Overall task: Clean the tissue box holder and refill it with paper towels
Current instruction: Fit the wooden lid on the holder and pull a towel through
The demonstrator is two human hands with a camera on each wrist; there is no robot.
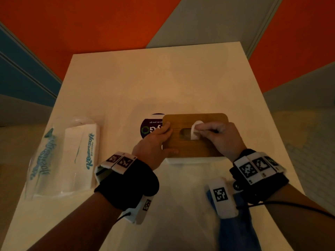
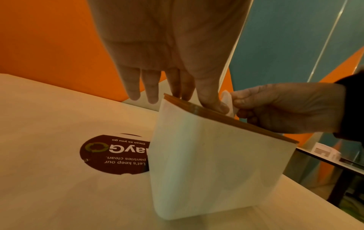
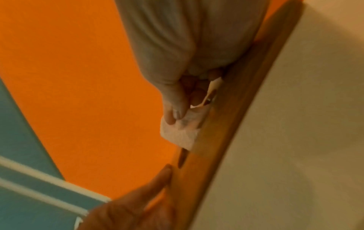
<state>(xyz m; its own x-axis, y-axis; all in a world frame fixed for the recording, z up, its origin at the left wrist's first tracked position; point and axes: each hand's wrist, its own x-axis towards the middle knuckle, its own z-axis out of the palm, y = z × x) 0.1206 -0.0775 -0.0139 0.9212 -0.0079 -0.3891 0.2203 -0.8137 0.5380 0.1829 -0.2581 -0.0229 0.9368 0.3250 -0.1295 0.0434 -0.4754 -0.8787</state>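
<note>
On a white table (image 1: 126, 84) walled by orange and blue panels (image 1: 90, 24), the left hand (image 1: 152, 142) lies straight-fingered on the tissue box holder (image 1: 197, 147), whose lid slot feeds a paper towel (image 1: 194, 131) pinched by the right hand (image 1: 221, 136), with the towel pack (image 1: 76, 156) beyond the left fingers.

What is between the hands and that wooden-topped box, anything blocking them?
Nothing visible. The left hand already rests on the wooden lid of the tissue box holder, and the right hand pinches a paper towel at the lid's slot.
</note>
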